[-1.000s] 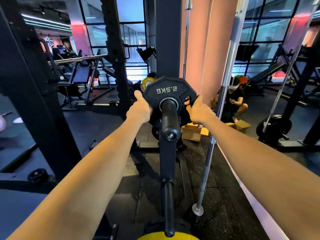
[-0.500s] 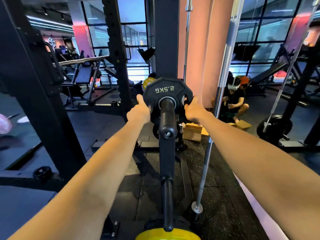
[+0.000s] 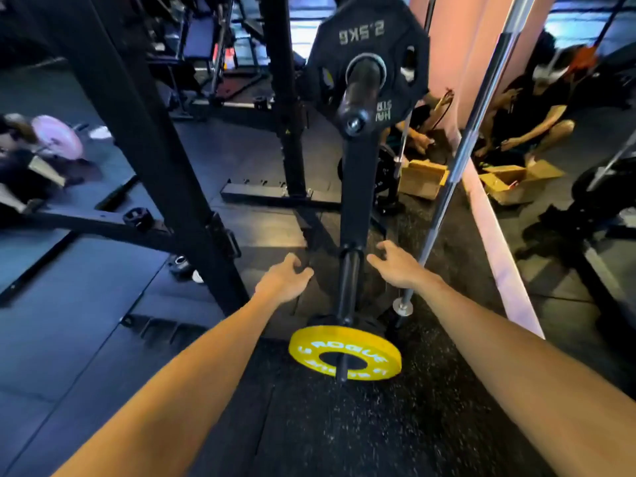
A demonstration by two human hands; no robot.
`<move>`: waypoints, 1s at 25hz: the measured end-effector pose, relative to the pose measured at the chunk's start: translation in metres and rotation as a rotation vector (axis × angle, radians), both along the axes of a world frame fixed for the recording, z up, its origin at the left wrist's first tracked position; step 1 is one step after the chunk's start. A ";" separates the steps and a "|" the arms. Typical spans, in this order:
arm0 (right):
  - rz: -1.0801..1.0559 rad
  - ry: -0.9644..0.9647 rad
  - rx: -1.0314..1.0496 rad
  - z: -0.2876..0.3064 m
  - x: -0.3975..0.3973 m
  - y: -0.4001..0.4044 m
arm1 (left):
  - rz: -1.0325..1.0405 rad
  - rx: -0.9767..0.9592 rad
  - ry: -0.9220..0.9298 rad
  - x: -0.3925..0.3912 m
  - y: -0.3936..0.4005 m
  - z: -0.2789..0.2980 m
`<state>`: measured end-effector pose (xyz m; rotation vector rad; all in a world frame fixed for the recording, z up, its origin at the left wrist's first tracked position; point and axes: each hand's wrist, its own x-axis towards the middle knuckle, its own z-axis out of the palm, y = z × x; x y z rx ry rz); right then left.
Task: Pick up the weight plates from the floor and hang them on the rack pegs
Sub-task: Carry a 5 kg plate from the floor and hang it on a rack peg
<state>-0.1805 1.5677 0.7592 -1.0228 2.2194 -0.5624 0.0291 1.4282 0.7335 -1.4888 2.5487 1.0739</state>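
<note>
while hands (image 3: 339, 273) hover empty, black plate (image 3: 368, 53) hangs pegged.

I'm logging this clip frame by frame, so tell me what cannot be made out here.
Head view only:
- Black 2.5KG plate: top edge cut off by the frame; the upper peg covers its centre.
- Yellow plate: motion blur smears its lettering; whether it hangs on the lower peg or lies on the floor is unclear.
- Left hand and right hand: blurred, apparently empty.
- Anything behind the rack upright.
</note>
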 end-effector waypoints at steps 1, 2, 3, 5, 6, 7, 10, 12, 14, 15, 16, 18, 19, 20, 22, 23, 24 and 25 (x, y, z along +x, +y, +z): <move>0.032 -0.023 0.032 -0.019 0.009 0.009 | 0.012 0.040 -0.047 0.016 0.012 -0.023; 0.059 -0.041 0.066 -0.041 0.020 0.017 | 0.031 0.076 -0.077 0.035 0.026 -0.048; 0.083 -0.054 0.101 -0.063 0.032 0.026 | 0.059 0.118 -0.097 0.054 0.042 -0.071; 0.124 -0.059 0.189 -0.106 0.059 0.046 | 0.134 0.224 -0.156 0.095 0.078 -0.114; 0.143 -0.073 0.236 -0.128 0.073 0.056 | 0.173 0.284 -0.194 0.115 0.096 -0.134; 0.165 -0.095 0.289 -0.147 0.087 0.067 | 0.213 0.342 -0.227 0.135 0.114 -0.152; 0.275 -0.151 0.464 -0.191 0.120 0.093 | 0.295 0.471 -0.307 0.189 0.159 -0.191; 0.363 -0.137 0.564 -0.211 0.142 0.105 | 0.345 0.520 -0.356 0.222 0.181 -0.206; 0.456 -0.117 0.628 -0.222 0.167 0.105 | 0.415 0.555 -0.373 0.255 0.192 -0.211; 0.502 -0.110 0.642 -0.224 0.180 0.099 | 0.461 0.564 -0.364 0.270 0.193 -0.212; 0.534 -0.105 0.645 -0.225 0.191 0.090 | 0.502 0.572 -0.351 0.283 0.192 -0.211; 0.595 -0.099 0.636 -0.225 0.219 0.066 | 0.568 0.599 -0.319 0.310 0.186 -0.210; 0.640 -0.087 0.635 -0.225 0.237 0.050 | 0.592 0.612 -0.306 0.325 0.181 -0.210; 0.686 -0.069 0.635 -0.225 0.255 0.034 | 0.615 0.624 -0.297 0.343 0.176 -0.211; 0.756 -0.042 0.634 -0.228 0.295 -0.002 | 0.664 0.648 -0.274 0.380 0.162 -0.215; 0.783 -0.032 0.640 -0.231 0.316 -0.021 | 0.687 0.659 -0.264 0.400 0.153 -0.218; 0.809 -0.022 0.648 -0.234 0.339 -0.041 | 0.708 0.666 -0.249 0.421 0.141 -0.219; 0.828 -0.012 0.657 -0.234 0.360 -0.061 | 0.729 0.664 -0.228 0.440 0.127 -0.220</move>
